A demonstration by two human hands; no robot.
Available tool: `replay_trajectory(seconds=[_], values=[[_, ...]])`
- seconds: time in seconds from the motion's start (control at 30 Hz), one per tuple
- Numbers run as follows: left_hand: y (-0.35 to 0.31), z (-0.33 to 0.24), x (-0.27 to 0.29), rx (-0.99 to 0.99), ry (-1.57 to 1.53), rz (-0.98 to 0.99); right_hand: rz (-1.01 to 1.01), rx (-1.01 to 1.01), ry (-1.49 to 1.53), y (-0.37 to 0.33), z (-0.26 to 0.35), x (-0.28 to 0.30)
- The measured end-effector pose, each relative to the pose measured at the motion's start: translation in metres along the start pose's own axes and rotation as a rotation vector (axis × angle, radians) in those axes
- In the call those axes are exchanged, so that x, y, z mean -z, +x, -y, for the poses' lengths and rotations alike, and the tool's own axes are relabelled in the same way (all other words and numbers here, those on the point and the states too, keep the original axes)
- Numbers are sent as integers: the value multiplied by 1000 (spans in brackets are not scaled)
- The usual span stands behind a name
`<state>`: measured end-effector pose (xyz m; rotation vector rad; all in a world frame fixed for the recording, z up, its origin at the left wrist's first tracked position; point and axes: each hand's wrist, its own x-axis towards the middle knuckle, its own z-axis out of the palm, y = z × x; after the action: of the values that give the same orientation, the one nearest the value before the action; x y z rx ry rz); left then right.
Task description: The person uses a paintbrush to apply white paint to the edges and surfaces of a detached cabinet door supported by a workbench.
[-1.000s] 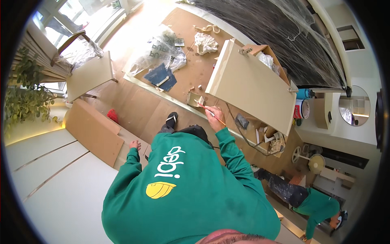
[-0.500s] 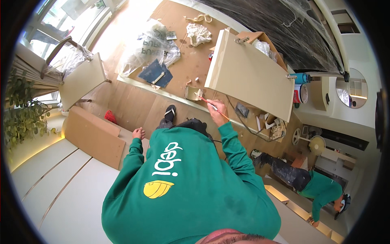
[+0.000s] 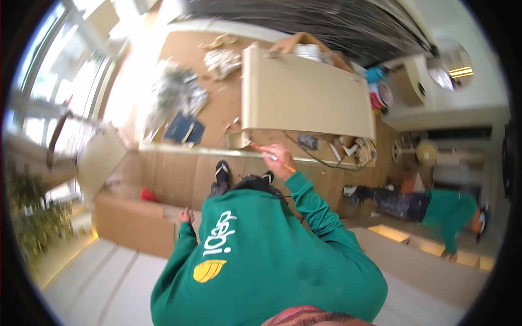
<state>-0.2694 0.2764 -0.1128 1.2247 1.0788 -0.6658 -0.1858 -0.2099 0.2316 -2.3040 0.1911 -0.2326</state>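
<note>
This looks like a home interior under renovation. Brown protective cardboard (image 3: 179, 174) covers the floor, plastic sheeting (image 3: 179, 98) and scraps lie about, and a large beige panel (image 3: 304, 98) stands among tools. A second person in green workwear (image 3: 446, 214) bends nearby, though blur hides detail.

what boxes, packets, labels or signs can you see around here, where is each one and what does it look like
Cardboard box: on the floor by the left hand, long, plain brown.
Open carton: behind the upright beige panel, brown, flaps up, white stuff inside.
Plastic wrapping: crumpled on the floor sheet, clear and silvery.
Dark blue flat packs: beside the wrapping, rectangular.
Sweatshirt print: white lettering with a yellow badge on green.
Right hand: holds an orange pencil.
</note>
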Motion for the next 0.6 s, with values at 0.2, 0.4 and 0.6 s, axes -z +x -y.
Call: replay_trajectory(seconds=[0.2, 0.4, 0.6], values=[[7, -55, -46, -621, -192, -148, -99, 50, 117, -42, 42, 67], [-61, -203, -154, -1173, -165, -223, -393, -64, 291, -126, 39, 145], [-218, -263, -325, -1531, -157, -20, -654, -141, 342, -214, 11, 235]])
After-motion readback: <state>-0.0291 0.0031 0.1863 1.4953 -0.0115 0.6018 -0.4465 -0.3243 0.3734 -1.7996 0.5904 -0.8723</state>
